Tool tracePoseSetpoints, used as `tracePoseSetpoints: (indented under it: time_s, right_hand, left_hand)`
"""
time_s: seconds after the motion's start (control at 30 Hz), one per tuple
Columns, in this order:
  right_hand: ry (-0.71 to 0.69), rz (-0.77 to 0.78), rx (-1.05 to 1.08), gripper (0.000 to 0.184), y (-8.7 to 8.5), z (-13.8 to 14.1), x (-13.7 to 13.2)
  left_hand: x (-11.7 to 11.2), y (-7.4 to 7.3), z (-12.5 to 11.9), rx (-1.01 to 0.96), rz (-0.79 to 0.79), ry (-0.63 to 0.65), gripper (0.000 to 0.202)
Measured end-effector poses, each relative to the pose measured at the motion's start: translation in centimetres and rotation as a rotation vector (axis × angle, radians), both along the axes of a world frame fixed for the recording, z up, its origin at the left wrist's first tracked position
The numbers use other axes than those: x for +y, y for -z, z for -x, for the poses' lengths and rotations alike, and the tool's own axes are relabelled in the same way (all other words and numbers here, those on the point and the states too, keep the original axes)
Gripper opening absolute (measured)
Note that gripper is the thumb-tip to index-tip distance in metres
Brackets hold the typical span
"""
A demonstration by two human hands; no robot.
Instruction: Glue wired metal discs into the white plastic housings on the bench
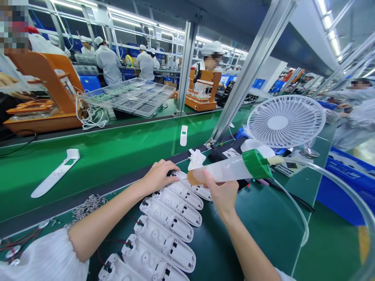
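Long white ceiling tubes (328, 21) light the scene brightly and coolly; the glossy green conveyor belt (125, 146) carries pale glare. Wide-angle distortion stretches the edges, and pixelation masks the upper-left corner.

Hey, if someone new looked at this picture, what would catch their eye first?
Probably the tube with the green cap, held in the right hand over the far end of a row of white plastic shells, where the left hand also is. Next might be the big round white grille, to the right beyond the tube. The bright green strip stands out too, crossing behind the row.
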State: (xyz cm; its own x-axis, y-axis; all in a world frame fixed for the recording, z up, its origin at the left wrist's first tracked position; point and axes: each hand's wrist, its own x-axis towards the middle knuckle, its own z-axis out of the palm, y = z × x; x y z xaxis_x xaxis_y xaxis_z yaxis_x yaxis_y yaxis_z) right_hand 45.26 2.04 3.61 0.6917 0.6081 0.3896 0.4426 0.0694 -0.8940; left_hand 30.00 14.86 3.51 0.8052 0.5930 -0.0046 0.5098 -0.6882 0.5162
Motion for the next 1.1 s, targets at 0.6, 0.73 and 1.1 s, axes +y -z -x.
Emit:
tracePoseSetpoints:
  time_s: [0.6,0.73,1.1]
  right_hand:
    - [0.011,-0.006,0.015,0.036,0.44,-0.23,0.20]
    - [0.008,0.000,0.011,0.035,0.44,-0.22,0.18]
    - [-0.003,0.028,-0.005,0.038,0.43,-0.18,0.17]
  left_hand:
    - [-0.16,-0.20,0.00,0.025,-0.011,-0.006,0.024]
    - [-0.17,-0.22,0.00,0.028,-0.009,-0.004,0.024]
    - [-0.14,-0.12,-0.01,0.029,-0.009,0.006,0.025]
